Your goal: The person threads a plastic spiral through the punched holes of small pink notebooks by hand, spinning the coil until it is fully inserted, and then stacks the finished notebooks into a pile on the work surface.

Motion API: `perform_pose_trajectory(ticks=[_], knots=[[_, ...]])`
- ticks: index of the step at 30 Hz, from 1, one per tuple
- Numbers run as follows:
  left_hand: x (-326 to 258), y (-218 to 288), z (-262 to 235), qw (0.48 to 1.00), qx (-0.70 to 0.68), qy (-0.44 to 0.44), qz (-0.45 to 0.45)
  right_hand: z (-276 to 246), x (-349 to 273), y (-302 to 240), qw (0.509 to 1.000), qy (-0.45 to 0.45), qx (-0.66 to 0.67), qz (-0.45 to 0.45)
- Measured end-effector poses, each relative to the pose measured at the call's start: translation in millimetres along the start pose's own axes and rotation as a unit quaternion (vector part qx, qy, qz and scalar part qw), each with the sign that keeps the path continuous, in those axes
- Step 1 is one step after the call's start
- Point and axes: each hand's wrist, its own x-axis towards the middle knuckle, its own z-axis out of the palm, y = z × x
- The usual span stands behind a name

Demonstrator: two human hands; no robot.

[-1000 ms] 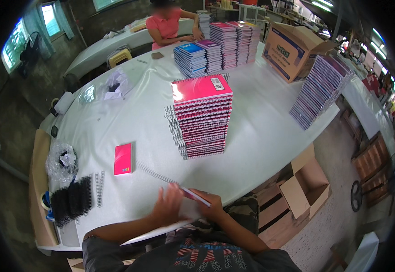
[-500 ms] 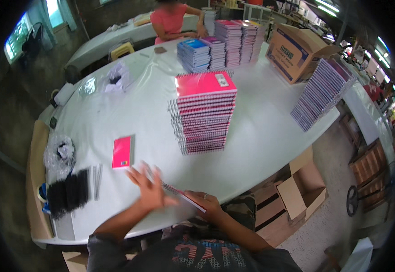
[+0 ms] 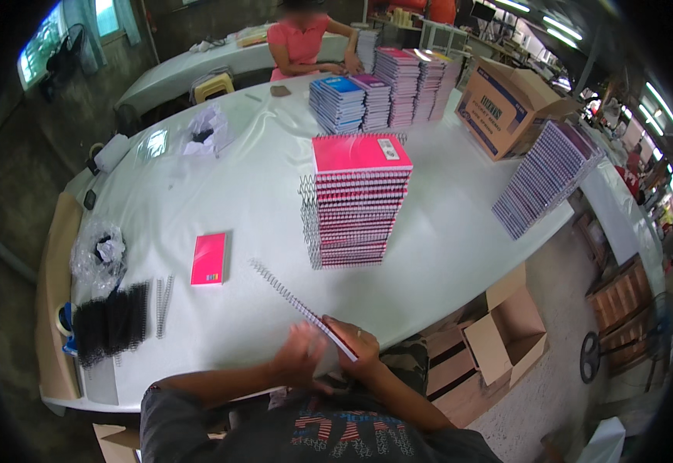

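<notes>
Wire-bound notebook [image 3: 306, 310] sits pinched edge-on in the right hand [image 3: 360, 349]; the left hand [image 3: 299, 359], blurred, presses its near end, grip unclear. At one o'clock stands the pink notebook stack [image 3: 356, 201]; at ten, a loose pink cover [image 3: 209, 259].

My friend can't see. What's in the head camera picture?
Both hands, left hand and right hand, hold a spiral notebook at the edge of a white table. A tall pink notebook stack stands behind it, with black coils at the left.
</notes>
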Motion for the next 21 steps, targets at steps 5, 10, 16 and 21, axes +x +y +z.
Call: perform_pose_trajectory(ticks=[5,10,16,21], knots=[[63.9,-35.0,-33.7,0.971,0.174,0.125,0.107,-1.6,11.3,1.9,0.999,-0.027,0.039,-0.025],[6.6,-0.5,2.1,0.999,0.035,-0.022,0.028,0.7,11.0,-2.9,0.997,0.005,0.067,0.045],[102.6,-8.4,-27.7,0.945,0.268,0.173,0.066,-6.0,6.3,-5.2,0.998,-0.004,0.059,0.012],[6.2,-1.3,19.6,0.997,-0.025,0.018,0.07,-2.4,0.5,1.6,0.994,0.024,0.064,0.091]])
